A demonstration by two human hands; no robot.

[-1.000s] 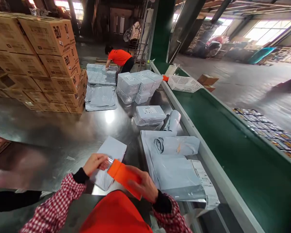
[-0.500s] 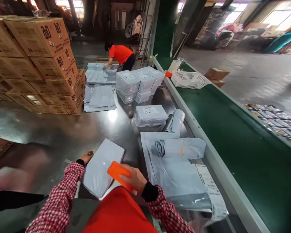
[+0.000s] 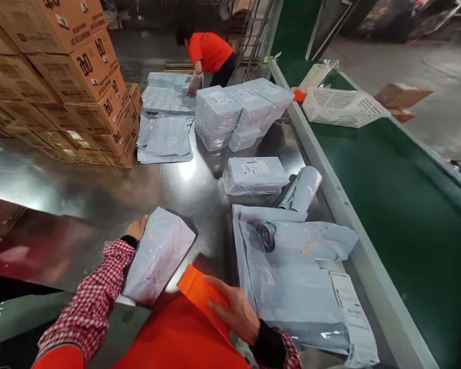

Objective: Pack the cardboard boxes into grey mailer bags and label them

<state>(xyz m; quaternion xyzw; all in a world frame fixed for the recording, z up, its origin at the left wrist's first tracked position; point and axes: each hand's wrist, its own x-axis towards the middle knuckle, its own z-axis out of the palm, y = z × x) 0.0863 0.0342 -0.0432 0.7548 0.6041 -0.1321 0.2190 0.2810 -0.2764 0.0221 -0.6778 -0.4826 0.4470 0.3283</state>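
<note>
A parcel wrapped in pale plastic (image 3: 159, 259) lies at an angle on the metal table in front of me. My left hand (image 3: 138, 228) grips its far left edge, fingers curled against the wrapping. In my right hand (image 3: 236, 310) is an orange block-shaped tool (image 3: 202, 292), flat-sided; its exact kind does not show. The tool is held just right of the parcel, close to my body, with a small gap between them. To the right of that hand lie pale plastic mailing bags (image 3: 284, 279), a rolled bag across them, and a strip of printed labels (image 3: 348, 294).
Wrapped parcels (image 3: 255, 174) and a larger stack (image 3: 234, 110) stand farther up the metal table (image 3: 169, 187). Cartons (image 3: 80, 92) are piled at left. A green conveyor (image 3: 399, 205) runs along the right, bearing a white basket (image 3: 341, 107). A co-worker (image 3: 211, 54) bends over boxes behind.
My right hand has drawn the orange tool back towards my body, away from the parcel. The parcel looks turned, showing more of its side. My view has shifted downward and left.
</note>
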